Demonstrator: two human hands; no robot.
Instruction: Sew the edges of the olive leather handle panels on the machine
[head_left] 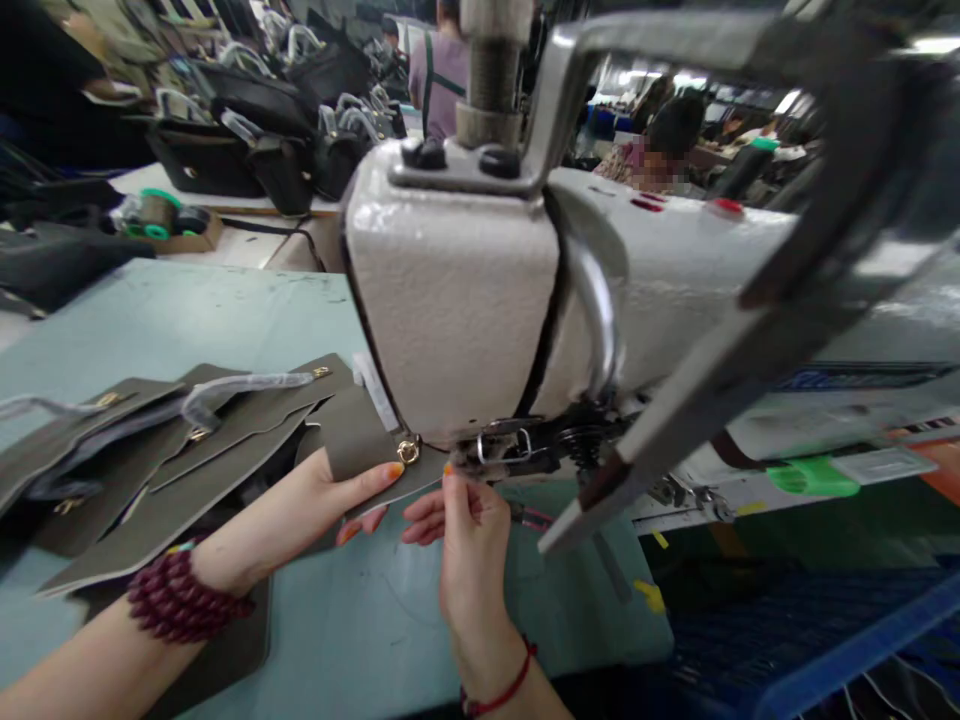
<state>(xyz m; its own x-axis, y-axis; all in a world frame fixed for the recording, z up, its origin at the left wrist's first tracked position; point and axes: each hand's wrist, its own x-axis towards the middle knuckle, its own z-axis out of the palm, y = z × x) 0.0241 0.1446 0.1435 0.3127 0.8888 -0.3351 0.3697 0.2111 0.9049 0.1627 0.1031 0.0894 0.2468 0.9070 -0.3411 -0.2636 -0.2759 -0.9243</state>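
Observation:
My left hand grips a grey-brown leather panel, thumb on top and fingers underneath. A gold ring fitting sits on the panel beside that thumb. The panel's far end lies under the head of a white sewing machine, where the needle is hidden from me. Close to the panel's right edge is my right hand, its thumb raised to the edge and its other fingers bent below. Whatever is between that thumb and the fingers is too small to make out.
More leather pieces with wrapped gold fittings overlap on the pale green tabletop to the left. A grey metal bar slants down at the right, above a blue crate. Black bags, thread spools and people are behind.

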